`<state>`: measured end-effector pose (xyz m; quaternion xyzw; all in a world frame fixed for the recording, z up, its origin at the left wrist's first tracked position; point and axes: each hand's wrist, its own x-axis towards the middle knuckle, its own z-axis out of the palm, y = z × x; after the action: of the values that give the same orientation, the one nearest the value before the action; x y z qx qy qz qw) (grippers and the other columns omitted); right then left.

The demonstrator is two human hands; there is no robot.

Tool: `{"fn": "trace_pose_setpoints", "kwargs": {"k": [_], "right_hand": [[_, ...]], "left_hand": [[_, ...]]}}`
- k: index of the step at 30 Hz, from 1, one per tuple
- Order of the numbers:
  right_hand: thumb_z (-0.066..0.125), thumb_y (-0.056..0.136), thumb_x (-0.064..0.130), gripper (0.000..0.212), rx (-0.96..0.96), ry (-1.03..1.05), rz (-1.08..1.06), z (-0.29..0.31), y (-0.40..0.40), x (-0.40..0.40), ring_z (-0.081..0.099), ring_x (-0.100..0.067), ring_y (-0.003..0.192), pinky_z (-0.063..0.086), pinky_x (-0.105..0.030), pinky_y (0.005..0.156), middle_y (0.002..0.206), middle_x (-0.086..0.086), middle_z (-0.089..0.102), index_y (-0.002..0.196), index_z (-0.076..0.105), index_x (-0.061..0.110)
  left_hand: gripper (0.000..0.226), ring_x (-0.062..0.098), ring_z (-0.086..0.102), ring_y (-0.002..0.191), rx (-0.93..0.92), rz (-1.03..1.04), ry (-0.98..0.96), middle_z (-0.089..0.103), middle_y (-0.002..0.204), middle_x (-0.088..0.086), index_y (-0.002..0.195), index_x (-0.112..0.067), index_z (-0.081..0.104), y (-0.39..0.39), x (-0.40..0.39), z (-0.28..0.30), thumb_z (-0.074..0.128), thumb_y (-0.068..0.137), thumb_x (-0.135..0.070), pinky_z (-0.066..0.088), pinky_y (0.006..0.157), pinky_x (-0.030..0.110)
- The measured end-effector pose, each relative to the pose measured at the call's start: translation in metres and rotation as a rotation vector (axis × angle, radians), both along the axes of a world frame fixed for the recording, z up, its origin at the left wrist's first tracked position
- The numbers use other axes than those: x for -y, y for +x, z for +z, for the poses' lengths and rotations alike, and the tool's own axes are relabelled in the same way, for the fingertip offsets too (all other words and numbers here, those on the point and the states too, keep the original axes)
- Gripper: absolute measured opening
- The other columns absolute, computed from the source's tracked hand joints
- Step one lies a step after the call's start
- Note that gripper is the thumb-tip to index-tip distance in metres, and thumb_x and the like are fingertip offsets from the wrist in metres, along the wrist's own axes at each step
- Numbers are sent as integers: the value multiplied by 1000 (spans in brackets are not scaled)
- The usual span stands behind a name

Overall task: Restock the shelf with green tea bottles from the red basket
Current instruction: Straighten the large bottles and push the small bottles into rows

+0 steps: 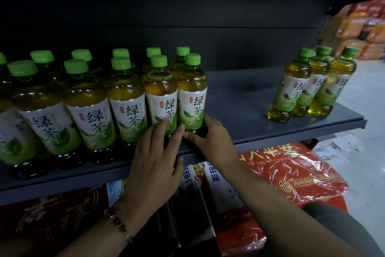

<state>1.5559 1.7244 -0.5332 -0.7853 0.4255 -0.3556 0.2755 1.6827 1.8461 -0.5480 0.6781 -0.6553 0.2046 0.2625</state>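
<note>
Green tea bottles (127, 98) with green caps and white-green labels stand upright in two rows on the dark shelf (245, 111); three more bottles (308, 86) stand well apart, rightward.

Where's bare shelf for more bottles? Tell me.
Free: the grey shelf between the main block's rightmost bottle and the three-bottle cluster. Crowded: everything left of it, two rows deep, where the left hand and right hand touch front bottles.

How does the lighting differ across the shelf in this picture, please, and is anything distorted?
Head view: the left bottles sit in dim shade, while the three right bottles glow in brighter light; the wide lens bows the shelf edge and tilts the outer bottles; the packages look soft.
</note>
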Motion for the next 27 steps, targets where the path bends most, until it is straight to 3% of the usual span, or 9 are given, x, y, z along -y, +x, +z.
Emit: {"fn": "trace_pose_setpoints", "kwargs": {"k": [6,10,12,15,20,27], "right_hand": [[78,80,39,62,-98,25,78,16,-24,1,56,-15,115,39,-14,82,121,-2,60,135,55,21],[76,82,38,59,22,91,-147,29,-75,20,53,-15,117,46,-28,97,130,-5,56,133,57,15],[76,80,41,54,174,64,-359,29,-105,37,57,-18,111,52,-42,96,124,-5,59,124,57,17],[72,70,51,67,343,33,-611,26,-146,60,60,-25,108,54,-51,91,123,-7,58,124,51,16],[76,80,31,65,281,102,-584,21,-157,82,58,-25,117,50,-49,97,132,-5,58,135,45,17],[75,79,36,61,114,50,-702,13,-147,113,58,-34,116,51,-50,94,124,-13,61,130,53,12]], "left_hand": [[58,36,40,134,35,-46,1,42,149,16,142,-12,50,-11,4,6,63,87,-22,41,103,54],[47,33,52,119,33,-95,10,54,137,11,132,-15,60,-23,12,11,48,90,-30,44,94,49],[46,37,48,124,33,-96,-7,50,141,15,132,-14,61,-31,17,13,51,89,-27,41,98,51],[47,41,40,133,30,-95,-35,41,149,22,134,-12,60,-42,23,14,59,88,-20,38,105,57],[58,43,37,137,37,-90,32,34,154,23,136,-12,58,-45,33,5,72,80,-19,40,104,58],[65,41,38,135,46,-70,75,31,156,19,139,-13,55,-34,39,-2,76,77,-21,40,102,57]]}}
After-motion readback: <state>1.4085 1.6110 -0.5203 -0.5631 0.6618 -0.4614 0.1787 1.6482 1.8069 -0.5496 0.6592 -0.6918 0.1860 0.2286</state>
